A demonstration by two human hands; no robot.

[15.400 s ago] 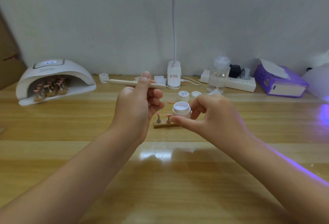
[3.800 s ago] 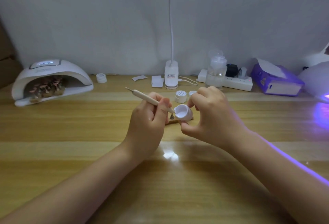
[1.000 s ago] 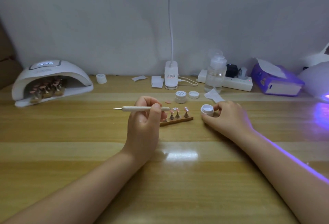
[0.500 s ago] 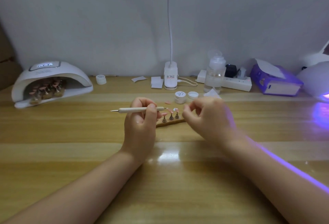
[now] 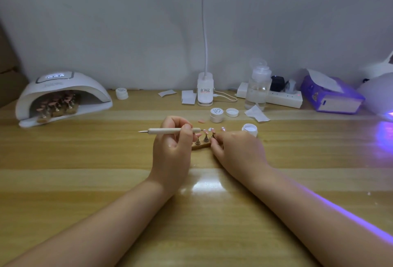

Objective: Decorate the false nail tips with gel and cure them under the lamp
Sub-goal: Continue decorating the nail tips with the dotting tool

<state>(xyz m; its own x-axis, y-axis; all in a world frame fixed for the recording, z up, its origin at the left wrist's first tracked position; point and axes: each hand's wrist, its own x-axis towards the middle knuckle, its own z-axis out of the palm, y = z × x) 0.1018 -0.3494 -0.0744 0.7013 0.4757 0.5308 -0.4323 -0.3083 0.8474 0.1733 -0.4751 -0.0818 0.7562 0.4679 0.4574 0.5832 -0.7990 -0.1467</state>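
Observation:
My left hand point(image 5: 172, 150) grips a cream dotting pen point(image 5: 170, 131), held level with one tip by the pink nail tips point(image 5: 205, 131). Those tips stand on small metal pegs in a wooden holder strip point(image 5: 200, 145) at mid-table. My right hand point(image 5: 236, 152) pinches the right end of that strip, hiding part of it. An open white gel jar point(image 5: 249, 129) sits just behind my right hand. The white curing lamp point(image 5: 61, 96) at far left holds more stands of nail tips inside.
A closed small jar point(image 5: 216, 114), a loose lid point(image 5: 232, 112), a stray pink nail tip point(image 5: 201, 121) and paper scraps lie behind the holder. Farther back stand a desk-lamp base point(image 5: 205, 92), a pump bottle point(image 5: 257, 88), a power strip point(image 5: 282, 99), a purple tissue box point(image 5: 331, 94) and another jar point(image 5: 122, 93).
My right hand set the open gel jar down on the table, then came left and took hold of the holder strip. My left hand kept the pen level above the tips.

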